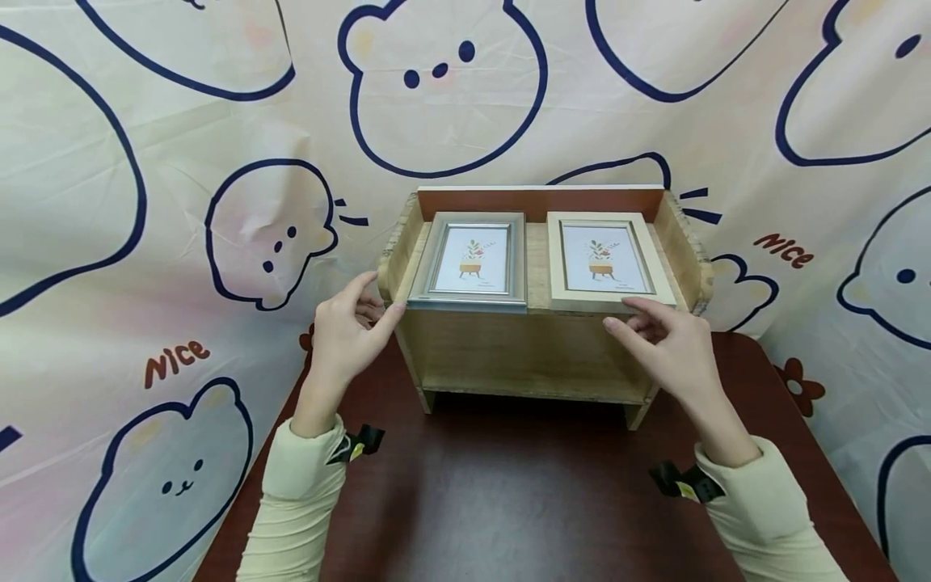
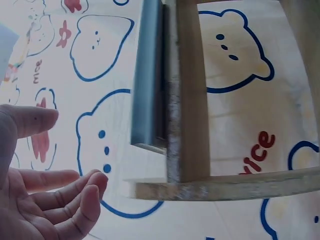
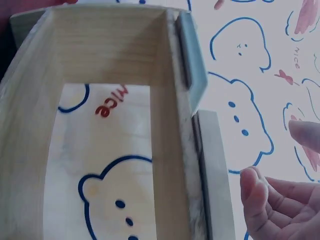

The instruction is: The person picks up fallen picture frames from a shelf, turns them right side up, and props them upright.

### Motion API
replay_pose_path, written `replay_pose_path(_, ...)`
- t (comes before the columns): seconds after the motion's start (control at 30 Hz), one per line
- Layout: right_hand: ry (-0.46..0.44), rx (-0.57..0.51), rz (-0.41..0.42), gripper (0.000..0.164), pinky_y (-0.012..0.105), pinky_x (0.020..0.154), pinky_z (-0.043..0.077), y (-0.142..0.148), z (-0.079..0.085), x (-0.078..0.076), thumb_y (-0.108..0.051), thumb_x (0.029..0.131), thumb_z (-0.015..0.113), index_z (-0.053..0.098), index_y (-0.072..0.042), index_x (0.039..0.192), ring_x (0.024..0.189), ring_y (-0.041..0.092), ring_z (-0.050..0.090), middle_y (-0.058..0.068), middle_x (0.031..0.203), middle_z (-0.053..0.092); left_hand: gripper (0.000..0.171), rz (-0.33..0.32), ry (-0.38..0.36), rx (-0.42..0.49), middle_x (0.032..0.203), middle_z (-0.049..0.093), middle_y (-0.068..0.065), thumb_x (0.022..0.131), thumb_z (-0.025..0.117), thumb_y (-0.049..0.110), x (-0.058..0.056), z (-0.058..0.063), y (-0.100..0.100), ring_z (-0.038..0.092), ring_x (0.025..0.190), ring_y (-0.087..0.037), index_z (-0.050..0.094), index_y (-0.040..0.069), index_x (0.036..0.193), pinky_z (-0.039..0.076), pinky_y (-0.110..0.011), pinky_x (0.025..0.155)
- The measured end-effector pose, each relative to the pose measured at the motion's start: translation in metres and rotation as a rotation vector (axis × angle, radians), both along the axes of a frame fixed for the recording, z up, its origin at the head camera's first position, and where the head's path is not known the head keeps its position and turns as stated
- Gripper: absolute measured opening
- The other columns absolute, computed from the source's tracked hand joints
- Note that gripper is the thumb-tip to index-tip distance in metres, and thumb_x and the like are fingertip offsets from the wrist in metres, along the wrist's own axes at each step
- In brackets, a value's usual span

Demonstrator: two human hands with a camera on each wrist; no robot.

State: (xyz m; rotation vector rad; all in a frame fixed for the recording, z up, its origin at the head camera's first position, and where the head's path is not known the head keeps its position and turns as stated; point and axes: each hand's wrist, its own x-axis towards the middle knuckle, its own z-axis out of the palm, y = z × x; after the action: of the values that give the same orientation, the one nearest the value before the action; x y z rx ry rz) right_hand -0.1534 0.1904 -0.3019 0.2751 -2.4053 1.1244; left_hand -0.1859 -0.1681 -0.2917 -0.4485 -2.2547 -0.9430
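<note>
A small wooden shelf (image 1: 537, 267) stands on the table. On its top board lie two picture frames side by side, face up: a silver one (image 1: 469, 263) at left and a cream one (image 1: 604, 257) at right. Both hold a print of a potted plant. My left hand (image 1: 352, 327) is beside the shelf's left end, fingers loosely bent and holding nothing; the left wrist view shows it apart from the silver frame's edge (image 2: 145, 75). My right hand (image 1: 672, 339) hovers just before the cream frame's front edge, with a gap in the right wrist view (image 3: 216, 175).
Raised side boards (image 1: 684, 242) and a brown back strip (image 1: 538, 200) border the shelf top. Below is an open compartment, seen through in the wrist views. The dark red-brown table (image 1: 502, 501) extends toward me. A bear-patterned cloth (image 1: 451, 105) hangs behind and at the sides.
</note>
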Motion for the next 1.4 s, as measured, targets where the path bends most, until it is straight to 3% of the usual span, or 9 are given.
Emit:
replay_pose_path(0.17, -0.18, -0.081, 0.091, 0.051, 0.022, 0.054, 0.05, -0.013, 0.019, -0.015, -0.038, 0.083, 0.063, 0.059, 0.001, 0.117, 0.058, 0.007, 0.061, 0.015, 0.081, 0.067, 0.046, -0.011, -0.053, -0.026, 0.079, 0.065, -0.019, 0.077, 0.07, 0.017, -0.011, 0.015, 0.004, 0.062, 0.062, -0.026, 0.058, -0.008, 0.113, 0.052, -0.04, 0.058)
replay_pose_path(0.4, -0.272, -0.09, 0.171, 0.059, 0.025, 0.058, 0.051, -0.03, 0.038, -0.04, -0.043, 0.083, 0.062, 0.056, 0.003, 0.119, 0.062, 0.02, 0.065, 0.02, 0.084, 0.066, 0.048, 0.0, -0.152, -0.069, 0.088, 0.065, -0.021, 0.079, 0.069, 0.022, -0.026, 0.03, 0.009, 0.065, 0.071, -0.029, 0.057, -0.007, 0.115, 0.052, -0.042, 0.063)
replay_pose_path(0.6, -0.36, -0.071, 0.191, 0.058, 0.031, 0.063, 0.054, -0.042, 0.052, -0.059, -0.043, 0.084, 0.06, 0.056, 0.003, 0.119, 0.065, 0.017, 0.066, 0.021, 0.095, 0.065, 0.049, 0.002, -0.25, -0.083, 0.094, 0.065, -0.023, 0.08, 0.067, 0.022, -0.039, 0.04, 0.013, 0.064, 0.081, -0.032, 0.055, -0.006, 0.119, 0.052, -0.044, 0.07)
replay_pose_path(0.93, -0.544, -0.275, 0.221, 0.054, 0.029, 0.07, 0.053, -0.061, 0.062, -0.092, -0.031, 0.087, 0.06, 0.05, 0.008, 0.123, 0.08, 0.02, 0.066, 0.021, 0.122, 0.054, 0.045, 0.019, -0.385, -0.088, 0.101, 0.065, -0.02, 0.082, 0.066, 0.027, -0.06, 0.047, 0.018, 0.061, 0.095, -0.03, 0.061, -0.004, 0.113, 0.05, -0.043, 0.079)
replay_pose_path(1.13, -0.593, -0.235, 0.161, 0.054, 0.028, 0.072, 0.052, -0.07, 0.066, -0.106, -0.033, 0.085, 0.063, 0.053, 0.006, 0.121, 0.084, 0.023, 0.066, 0.019, 0.125, 0.049, 0.029, 0.023, -0.438, -0.083, 0.084, 0.064, -0.017, 0.082, 0.065, 0.025, -0.07, 0.051, 0.027, 0.057, 0.079, -0.026, 0.063, -0.003, 0.079, 0.049, -0.036, 0.066)
replay_pose_path(1.2, -0.603, -0.234, 0.142, 0.055, 0.027, 0.073, 0.052, -0.073, 0.067, -0.109, -0.034, 0.084, 0.063, 0.054, 0.006, 0.12, 0.081, 0.021, 0.067, 0.019, 0.122, 0.05, 0.03, 0.019, -0.46, -0.079, 0.07, 0.058, -0.013, 0.082, 0.064, 0.025, -0.073, 0.051, 0.029, 0.053, 0.064, -0.021, 0.059, -0.003, 0.072, 0.046, -0.03, 0.057)
replay_pose_path(1.27, -0.614, -0.233, 0.131, 0.054, 0.028, 0.075, 0.051, -0.075, 0.067, -0.112, -0.033, 0.084, 0.063, 0.054, 0.007, 0.119, 0.079, 0.02, 0.067, 0.019, 0.119, 0.051, 0.039, 0.022, -0.461, -0.082, 0.055, 0.04, -0.005, 0.082, 0.064, 0.025, -0.075, 0.05, 0.032, 0.036, 0.05, -0.014, 0.042, 0.002, 0.06, 0.032, -0.024, 0.045)
replay_pose_path(1.33, -0.621, -0.22, 0.122, 0.052, 0.029, 0.079, 0.05, -0.078, 0.066, -0.114, -0.033, 0.084, 0.063, 0.055, 0.007, 0.117, 0.081, 0.02, 0.067, 0.019, 0.121, 0.051, 0.045, 0.026, -0.456, -0.092, 0.052, 0.024, 0.0, 0.083, 0.064, 0.025, -0.077, 0.049, 0.034, 0.021, 0.046, -0.011, 0.03, 0.007, 0.059, 0.019, -0.022, 0.042)
replay_pose_path(1.4, -0.622, -0.191, 0.115, 0.049, 0.027, 0.078, 0.05, -0.08, 0.066, -0.114, -0.033, 0.085, 0.063, 0.058, 0.006, 0.114, 0.084, 0.022, 0.066, 0.019, 0.127, 0.047, 0.042, 0.034, -0.466, -0.1, 0.053, 0.025, 0.0, 0.084, 0.062, 0.024, -0.077, 0.048, 0.037, 0.021, 0.045, -0.01, 0.032, 0.008, 0.06, 0.019, -0.022, 0.041)
